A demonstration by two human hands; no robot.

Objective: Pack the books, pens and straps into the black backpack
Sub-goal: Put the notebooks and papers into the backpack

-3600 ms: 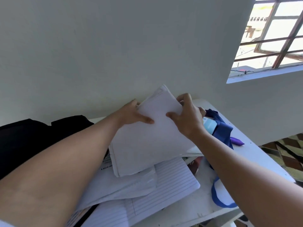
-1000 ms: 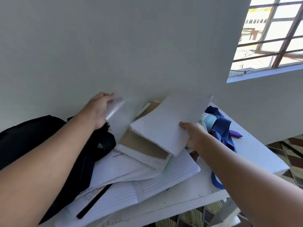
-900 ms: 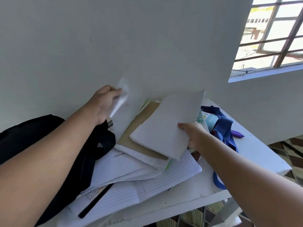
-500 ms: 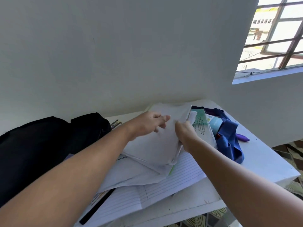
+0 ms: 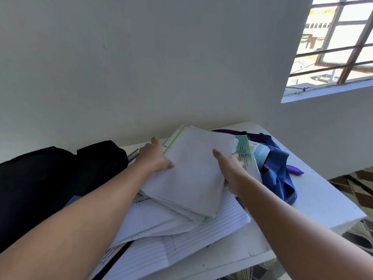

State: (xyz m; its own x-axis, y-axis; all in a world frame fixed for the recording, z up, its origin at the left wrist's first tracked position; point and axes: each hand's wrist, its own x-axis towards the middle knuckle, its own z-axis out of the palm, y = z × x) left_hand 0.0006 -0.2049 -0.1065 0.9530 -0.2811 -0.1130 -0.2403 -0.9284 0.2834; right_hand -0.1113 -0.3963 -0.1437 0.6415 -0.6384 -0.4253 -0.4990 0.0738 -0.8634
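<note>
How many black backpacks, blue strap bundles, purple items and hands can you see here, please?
Black backpack: 1
Blue strap bundle: 1
Purple item: 1
Hands: 2, the left hand and right hand, both gripping the white book
Total: 5

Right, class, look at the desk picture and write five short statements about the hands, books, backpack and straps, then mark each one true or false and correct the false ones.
1. Both hands hold the white book by its sides. True: the left hand is on its left edge and the right hand on its right edge.
2. The black backpack lies to the right of the books. False: it lies to their left.
3. The blue straps are already inside the backpack. False: they lie on the white table, right of the books.
4. A lined notebook lies under the pile. True.
5. The white book is lying alone on bare table. False: it is on top of other books.
</note>
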